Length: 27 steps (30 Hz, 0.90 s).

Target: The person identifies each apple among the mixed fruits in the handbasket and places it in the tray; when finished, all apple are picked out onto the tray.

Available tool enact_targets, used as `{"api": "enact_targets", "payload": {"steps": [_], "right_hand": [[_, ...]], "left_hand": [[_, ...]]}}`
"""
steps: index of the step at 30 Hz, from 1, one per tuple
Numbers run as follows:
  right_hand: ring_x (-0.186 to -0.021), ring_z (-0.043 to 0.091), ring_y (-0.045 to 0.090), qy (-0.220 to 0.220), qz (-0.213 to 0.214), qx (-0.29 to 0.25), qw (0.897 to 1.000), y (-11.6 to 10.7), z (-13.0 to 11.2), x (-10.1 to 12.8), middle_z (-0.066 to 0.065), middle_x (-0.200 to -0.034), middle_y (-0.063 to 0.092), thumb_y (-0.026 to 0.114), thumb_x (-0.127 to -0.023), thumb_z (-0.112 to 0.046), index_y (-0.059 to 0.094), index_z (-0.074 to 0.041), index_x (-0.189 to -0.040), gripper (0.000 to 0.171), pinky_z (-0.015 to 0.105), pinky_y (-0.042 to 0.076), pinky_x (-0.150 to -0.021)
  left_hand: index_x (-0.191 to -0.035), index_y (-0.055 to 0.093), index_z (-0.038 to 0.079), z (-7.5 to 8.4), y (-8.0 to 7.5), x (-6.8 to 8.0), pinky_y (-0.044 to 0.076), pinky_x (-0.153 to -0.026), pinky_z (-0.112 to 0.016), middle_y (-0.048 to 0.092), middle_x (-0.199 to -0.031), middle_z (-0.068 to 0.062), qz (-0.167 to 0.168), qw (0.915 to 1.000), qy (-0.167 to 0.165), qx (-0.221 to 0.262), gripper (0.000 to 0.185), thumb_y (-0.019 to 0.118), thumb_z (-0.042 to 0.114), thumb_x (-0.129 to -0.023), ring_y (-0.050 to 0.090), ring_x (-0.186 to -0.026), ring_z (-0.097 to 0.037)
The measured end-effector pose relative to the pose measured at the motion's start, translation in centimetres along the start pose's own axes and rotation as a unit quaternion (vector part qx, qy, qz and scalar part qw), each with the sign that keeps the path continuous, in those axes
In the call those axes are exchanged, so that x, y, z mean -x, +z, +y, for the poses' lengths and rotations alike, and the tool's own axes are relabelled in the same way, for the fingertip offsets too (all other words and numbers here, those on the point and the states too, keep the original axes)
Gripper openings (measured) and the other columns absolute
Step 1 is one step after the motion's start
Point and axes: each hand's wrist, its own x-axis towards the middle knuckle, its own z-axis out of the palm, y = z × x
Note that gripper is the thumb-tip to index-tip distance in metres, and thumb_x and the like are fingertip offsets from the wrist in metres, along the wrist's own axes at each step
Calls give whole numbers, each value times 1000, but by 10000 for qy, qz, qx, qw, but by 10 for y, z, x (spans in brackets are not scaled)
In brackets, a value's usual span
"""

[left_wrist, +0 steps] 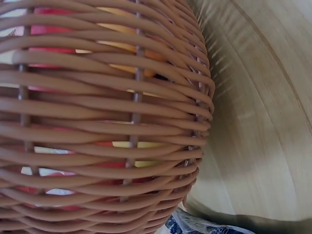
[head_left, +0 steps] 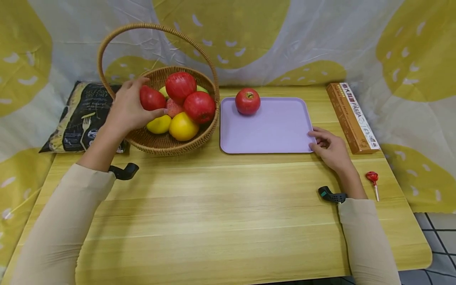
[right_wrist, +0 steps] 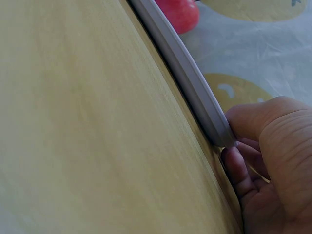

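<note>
My left hand (head_left: pixel 130 105) reaches over the left rim of a wicker basket (head_left: pixel 171 149) and grips a red apple (head_left: pixel 152 98) between thumb and fingers. Around that apple in the basket lie more red apples (head_left: pixel 181 87), an orange-yellow round fruit (head_left: pixel 183 126) and a yellow fruit (head_left: pixel 159 124). Only the basket's woven side (left_wrist: pixel 97 107) fills most of the left wrist view, so that hand is hidden there. With thumb and fingertips my right hand (head_left: pixel 331 148) pinches the right edge of a lilac tray (head_left: pixel 270 130). One red apple (head_left: pixel 247 101) sits on the tray's back left.
A black food bag (head_left: pixel 92 107) lies left of the basket, partly behind my left forearm. The basket's tall handle (head_left: pixel 156 27) arches over the fruit. At the right are a pasta box (head_left: pixel 352 118) and a red lollipop (head_left: pixel 372 178) on the wooden table (head_left: pixel 221 221).
</note>
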Motion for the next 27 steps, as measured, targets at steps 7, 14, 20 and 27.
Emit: {"api": "enact_targets", "payload": {"steps": [7, 14, 20, 27], "right_hand": [[-80, 3, 52, -13, -2, -28, 10000, 0, 2, -1, 9, -145, 51, 68, -90, -12, 65, -8, -126, 37, 8, 42, -66], [-80, 4, 52, -17, 26, -53, 10000, 0, 3, 0, 4, -145, 51, 69, -90, -16, 66, -12, -126, 37, 8, 42, -66], [-80, 4, 53, -72, 19, -97, 9999, 0, 1, 1, 5, -145, 51, 69, -90, -16, 66, -12, -126, 37, 8, 42, -66], [-80, 4, 52, -67, 28, -32, 10000, -1, 0, 1, 4, -145, 52, 69, -90, -17, 66, -13, -126, 36, 9, 42, -65]], "left_hand": [[-156, 17, 17, -2, 3, -8, 39, -94, -73, 15, -159, -24, -194, 9992, -137, -324, 103, 71, 56, -78, 21, -139, -53], [-156, 15, 10, -2, 6, -16, 36, -98, -73, 16, -157, -30, -221, 9985, -120, -487, 106, 77, 43, -77, 17, -138, -55], [-148, 30, -3, -2, 10, -17, 40, -95, -69, 33, -143, -37, 57, 9968, -9, -794, 96, 78, 39, -76, 29, -126, -55], [-143, 39, -3, -1, 14, -18, 37, -96, -65, 48, -134, -34, 428, 9953, 64, -870, 91, 79, 42, -74, 36, -120, -54]]}}
